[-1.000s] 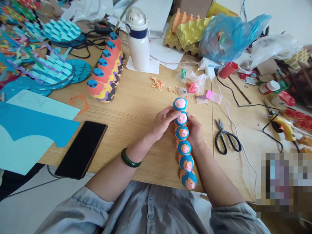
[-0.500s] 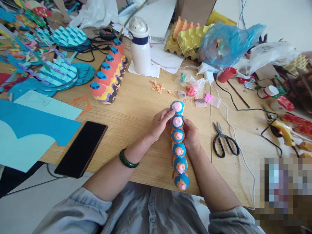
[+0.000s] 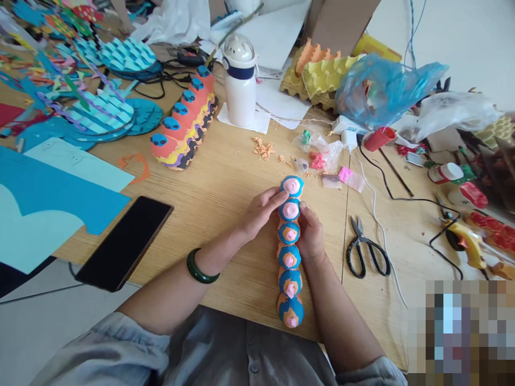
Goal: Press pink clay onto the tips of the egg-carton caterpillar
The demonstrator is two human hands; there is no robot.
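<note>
Between my hands is an egg-carton strip, a row of several orange bumps capped with blue and pink clay. Its far end points away from me and its near end lies over the table's front edge. My left hand grips the far part from the left, thumb on the rim between the first two bumps. From the right, my right hand holds the strip near the second and third bumps, its lower fingers partly hidden. The two far bumps carry broad smooth pink discs; the nearer ones have small pink lumps.
Black-handled scissors lie to the right, a phone to the left. A painted egg-carton piece and a white bottle stand farther back. Orange scraps and clay packets lie beyond the strip. A glue gun is far right.
The view has shifted slightly, so the strip and both hands appear a little lower and to the left. My grip on the strip looks much the same.
</note>
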